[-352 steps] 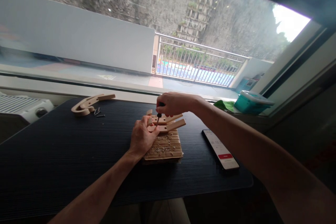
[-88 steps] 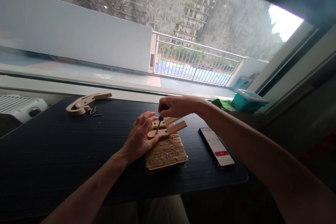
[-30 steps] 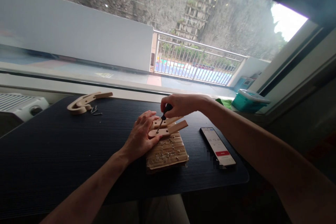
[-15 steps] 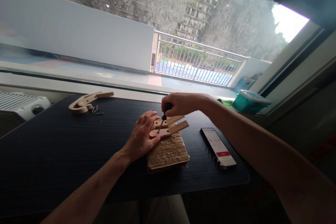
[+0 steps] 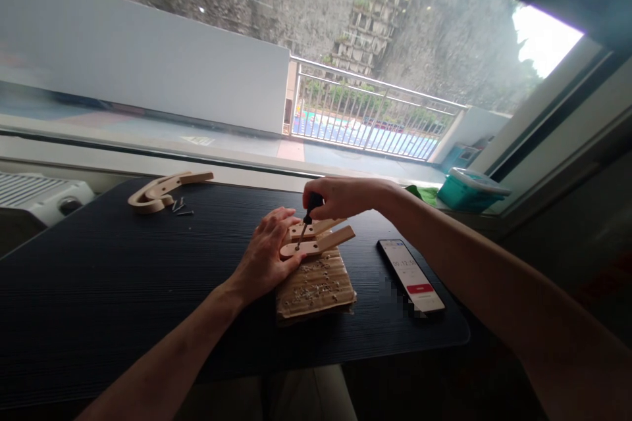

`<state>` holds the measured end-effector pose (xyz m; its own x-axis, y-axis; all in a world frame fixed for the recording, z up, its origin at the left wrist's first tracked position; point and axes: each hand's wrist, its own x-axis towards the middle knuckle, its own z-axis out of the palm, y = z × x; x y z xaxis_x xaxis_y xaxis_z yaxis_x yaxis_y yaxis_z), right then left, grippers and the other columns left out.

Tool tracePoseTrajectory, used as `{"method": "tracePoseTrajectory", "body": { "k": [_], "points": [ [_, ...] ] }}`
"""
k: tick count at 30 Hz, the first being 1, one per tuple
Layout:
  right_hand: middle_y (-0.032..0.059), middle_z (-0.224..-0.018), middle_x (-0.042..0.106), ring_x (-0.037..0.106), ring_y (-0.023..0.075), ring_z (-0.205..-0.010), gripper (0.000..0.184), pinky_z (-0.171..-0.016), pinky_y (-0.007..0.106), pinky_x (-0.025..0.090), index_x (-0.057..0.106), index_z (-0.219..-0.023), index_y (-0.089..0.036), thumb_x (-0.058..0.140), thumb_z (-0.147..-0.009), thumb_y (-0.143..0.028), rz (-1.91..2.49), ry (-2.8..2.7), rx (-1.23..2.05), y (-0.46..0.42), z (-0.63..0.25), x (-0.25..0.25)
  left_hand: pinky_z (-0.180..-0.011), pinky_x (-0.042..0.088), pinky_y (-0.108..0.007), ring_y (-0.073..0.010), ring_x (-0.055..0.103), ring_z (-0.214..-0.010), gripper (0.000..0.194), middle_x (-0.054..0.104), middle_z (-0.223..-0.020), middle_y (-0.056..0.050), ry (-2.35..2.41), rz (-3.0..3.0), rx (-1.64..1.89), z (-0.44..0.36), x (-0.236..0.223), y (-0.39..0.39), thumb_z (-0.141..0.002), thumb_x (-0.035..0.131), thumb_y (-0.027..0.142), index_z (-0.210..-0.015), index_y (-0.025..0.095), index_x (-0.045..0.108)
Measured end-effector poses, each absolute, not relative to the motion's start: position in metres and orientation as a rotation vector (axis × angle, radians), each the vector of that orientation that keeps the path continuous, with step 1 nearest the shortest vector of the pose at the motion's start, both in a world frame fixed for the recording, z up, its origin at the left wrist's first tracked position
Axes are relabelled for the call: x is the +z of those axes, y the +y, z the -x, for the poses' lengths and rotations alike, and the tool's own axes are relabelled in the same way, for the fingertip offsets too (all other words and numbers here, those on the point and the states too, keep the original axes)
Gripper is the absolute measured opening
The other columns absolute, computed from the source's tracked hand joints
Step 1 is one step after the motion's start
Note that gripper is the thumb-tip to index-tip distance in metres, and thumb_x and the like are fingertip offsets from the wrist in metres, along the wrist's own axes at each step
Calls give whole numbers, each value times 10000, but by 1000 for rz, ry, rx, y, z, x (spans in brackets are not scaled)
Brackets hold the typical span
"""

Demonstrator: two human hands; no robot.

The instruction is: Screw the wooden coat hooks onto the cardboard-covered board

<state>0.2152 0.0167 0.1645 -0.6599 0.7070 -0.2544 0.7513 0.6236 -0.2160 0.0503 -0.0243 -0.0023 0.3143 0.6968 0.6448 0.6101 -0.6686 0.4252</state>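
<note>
My right hand (image 5: 323, 196) is closed around the black handle of a screwdriver (image 5: 307, 218), held steeply above the cardboard. The screwdriver's tip meets a hole near the rounded end of a pale wooden hook (image 5: 336, 239). A second wooden hook (image 5: 300, 231) lies just behind it, and both rest on a cardboard block (image 5: 316, 286) pitted with small holes. From the left, my left hand (image 5: 266, 250) grips the hooks' rounded ends, its thumb along the nearer hook and its fingers over the farther one.
On the dark table (image 5: 123, 302), more wooden hooks (image 5: 160, 192) lie at the back left beside several screws (image 5: 182, 207). A phone (image 5: 412, 276) showing a timer lies at the right. A teal lidded box (image 5: 471, 189) and green cloth (image 5: 422, 194) are by the window.
Almost nothing differs. My right hand and the screwdriver have shifted very slightly, with the tip at the same hole; my left hand keeps its place.
</note>
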Motion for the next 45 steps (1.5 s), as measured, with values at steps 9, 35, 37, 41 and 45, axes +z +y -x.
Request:
{"method": "tracePoseTrajectory", "body": {
  "k": [9,35,37,41,45],
  "points": [
    [34,-703,651,546,111,-563,346,-519,241,382,637,-881,-137,530,-786,-452,-1346,2586,-467,16,-213,163,-1079,345,-473,-271,342,-1311,503,450,-1344,-93,1223,-2473,1298,-50,-3,-23,-747,650,245,-1200,232,433],
    [25,-778,637,534,110,-627,216,-539,228,378,618,-904,-163,538,-773,-314,-1204,2694,-452,15,-218,161,-1078,349,-473,-271,342,-1313,490,453,-1347,-90,1214,-2448,1299,-50,-3,-24,-746,642,262,-1196,237,449],
    [21,-734,630,545,105,-587,228,-517,223,380,602,-903,-152,532,-788,-337,-1246,2642,-561,15,-217,161,-1079,346,-472,-271,343,-1312,491,454,-1346,-91,1215,-2450,1301,-50,-4,-23,-747,641,259,-1198,236,448],
    [24,-720,625,546,103,-574,249,-517,225,377,587,-904,-149,511,-806,-365,-1304,2622,-544,13,-217,161,-1078,344,-479,-274,348,-1308,494,455,-1342,-93,1212,-2461,1306,-50,-4,-24,-746,642,258,-1198,236,443],
    [33,-837,634,527,122,-662,277,-542,234,365,594,-968,-176,568,-746,-339,-1244,2701,-298,13,-218,161,-1073,350,-488,-278,343,-1310,487,448,-1345,-91,1210,-2449,1298,-51,-2,-24,-750,638,251,-1195,242,441]
  ]
}}
